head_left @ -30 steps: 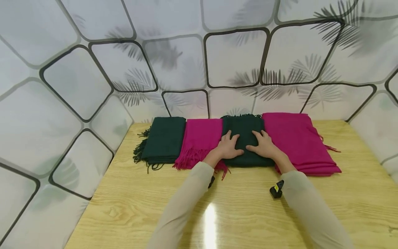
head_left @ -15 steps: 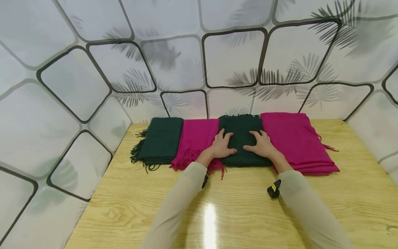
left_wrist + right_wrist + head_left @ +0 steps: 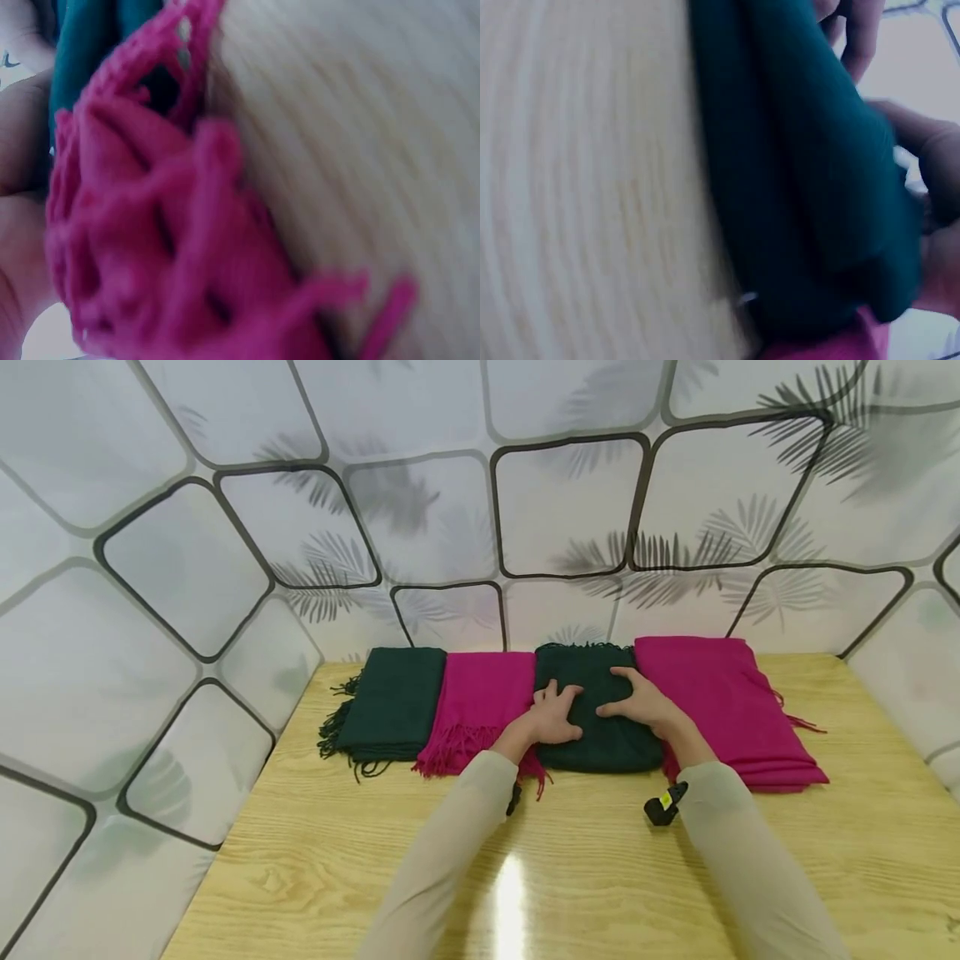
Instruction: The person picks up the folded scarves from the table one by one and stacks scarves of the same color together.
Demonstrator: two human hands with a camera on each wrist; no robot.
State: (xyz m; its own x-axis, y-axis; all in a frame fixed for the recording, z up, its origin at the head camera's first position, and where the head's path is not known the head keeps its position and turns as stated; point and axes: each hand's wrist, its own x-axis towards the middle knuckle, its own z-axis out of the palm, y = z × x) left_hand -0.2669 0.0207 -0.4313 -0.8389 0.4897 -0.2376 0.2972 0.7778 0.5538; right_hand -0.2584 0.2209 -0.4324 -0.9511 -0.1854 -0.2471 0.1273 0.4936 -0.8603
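Four-cornered and folded, a dark green scarf lies on the table beneath both hands. The left hand is at its left side, fingers spread and slightly bent, with the wrist above the fringe of a magenta scarf. Over the right half of the green scarf is the right hand, thumb and fingers apart and gently curved. Whether its fingertips touch the cloth is unclear. The left wrist view has magenta fringe close up; in the right wrist view the folded green edge appears beside the hand.
Another folded green scarf with dark fringe lies at the left end of the row. A larger magenta scarf lies at the right end. Behind the wooden table stands a patterned wall covering.
The right hand's fingers have drawn closer together, and the hand has turned a little on the green scarf. The left hand's fingers bend slightly more. The scarves stay in their row.
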